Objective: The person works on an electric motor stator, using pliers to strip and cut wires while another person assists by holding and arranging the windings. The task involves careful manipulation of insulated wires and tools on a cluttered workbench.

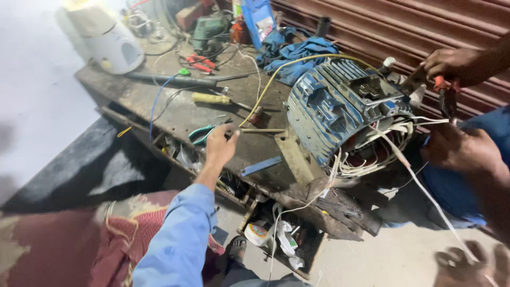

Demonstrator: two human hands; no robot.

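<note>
Pliers (201,134) w/ teal-green grips lie on a grimy workbench (159,103), near its front edge; the person's left hand (220,144), in a light blue sleeve, reaches over them, fingers spread loose and touching or just above the handles, nothing gripped yet. Person's right hand isn't in view. Just right on the bench sits a blue ribbed motor housing (340,106), end cover off, copper windings and pale lead wires (372,157) spilling out, so stripping looks partway done, wires not yet sorted. At far right a co-worker's hands (457,66) hold red-handled pliers (445,94) and pull a wire. Behind: yellow-handled screwdriver (211,98), blue cloth (297,53), white appliance (114,45).
</note>
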